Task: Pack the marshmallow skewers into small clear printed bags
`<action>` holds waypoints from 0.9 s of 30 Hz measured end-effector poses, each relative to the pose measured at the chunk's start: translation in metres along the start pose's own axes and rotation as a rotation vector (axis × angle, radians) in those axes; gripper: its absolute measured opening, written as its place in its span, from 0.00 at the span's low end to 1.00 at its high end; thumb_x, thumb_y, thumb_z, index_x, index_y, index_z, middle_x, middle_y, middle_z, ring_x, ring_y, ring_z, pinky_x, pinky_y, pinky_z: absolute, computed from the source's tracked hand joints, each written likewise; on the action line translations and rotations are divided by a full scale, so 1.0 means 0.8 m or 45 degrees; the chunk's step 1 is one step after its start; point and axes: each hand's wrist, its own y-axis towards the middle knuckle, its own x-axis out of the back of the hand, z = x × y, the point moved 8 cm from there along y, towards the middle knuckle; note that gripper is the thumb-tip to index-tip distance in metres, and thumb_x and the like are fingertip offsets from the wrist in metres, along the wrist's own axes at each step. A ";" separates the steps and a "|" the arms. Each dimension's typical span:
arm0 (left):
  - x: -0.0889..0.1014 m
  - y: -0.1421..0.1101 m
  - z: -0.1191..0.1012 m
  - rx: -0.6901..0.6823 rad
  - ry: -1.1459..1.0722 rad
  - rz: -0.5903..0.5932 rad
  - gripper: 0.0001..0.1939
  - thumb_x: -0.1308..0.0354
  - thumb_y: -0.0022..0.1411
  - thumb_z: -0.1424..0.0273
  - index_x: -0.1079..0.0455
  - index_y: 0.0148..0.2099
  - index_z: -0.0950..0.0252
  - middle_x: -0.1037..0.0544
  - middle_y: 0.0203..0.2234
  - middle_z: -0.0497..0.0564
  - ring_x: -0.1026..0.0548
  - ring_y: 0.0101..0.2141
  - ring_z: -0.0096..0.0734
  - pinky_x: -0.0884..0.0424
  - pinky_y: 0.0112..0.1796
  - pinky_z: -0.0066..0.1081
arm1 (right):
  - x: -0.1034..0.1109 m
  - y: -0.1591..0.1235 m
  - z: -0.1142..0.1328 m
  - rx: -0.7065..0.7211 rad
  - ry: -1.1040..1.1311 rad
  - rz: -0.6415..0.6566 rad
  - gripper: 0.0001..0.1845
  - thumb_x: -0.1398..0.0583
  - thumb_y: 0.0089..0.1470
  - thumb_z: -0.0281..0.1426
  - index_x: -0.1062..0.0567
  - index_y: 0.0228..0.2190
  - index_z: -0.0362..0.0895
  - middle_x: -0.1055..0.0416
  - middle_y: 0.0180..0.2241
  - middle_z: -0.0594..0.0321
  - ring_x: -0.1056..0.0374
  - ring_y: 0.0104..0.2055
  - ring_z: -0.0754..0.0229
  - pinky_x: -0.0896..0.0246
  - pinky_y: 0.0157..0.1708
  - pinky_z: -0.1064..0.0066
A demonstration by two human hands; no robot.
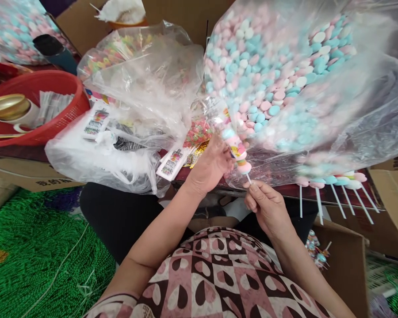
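Note:
A candy skewer [243, 167] of pink, white and blue pieces on a white stick is in the middle of the view. Its upper part sits inside a clear printed wrapper [236, 148]. My right hand [267, 205] pinches the white stick from below. Beside the candy, my left hand [215, 161] has its fingers curled against the wrapper; its fingertips are partly hidden. To the right, several finished-looking skewers [331, 180] lie on the table with their sticks over the edge.
Large clear bags of pastel candies [268, 106] and ring gummies [119, 53] cover the table. A red basket [76, 95] stands left, near printed cards [174, 163] and gold twist ties [199, 152]. An open cardboard box [348, 265] is below right; green strands [53, 256] cover the floor left.

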 end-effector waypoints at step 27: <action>0.003 -0.004 0.012 0.147 0.064 0.039 0.27 0.29 0.50 0.57 0.29 0.51 0.57 0.19 0.40 0.52 0.20 0.44 0.40 0.25 0.40 0.35 | -0.039 -0.014 -0.027 -0.390 0.355 0.386 0.13 0.35 0.55 0.40 0.27 0.28 0.44 0.53 0.13 0.77 0.61 0.15 0.72 0.62 0.18 0.76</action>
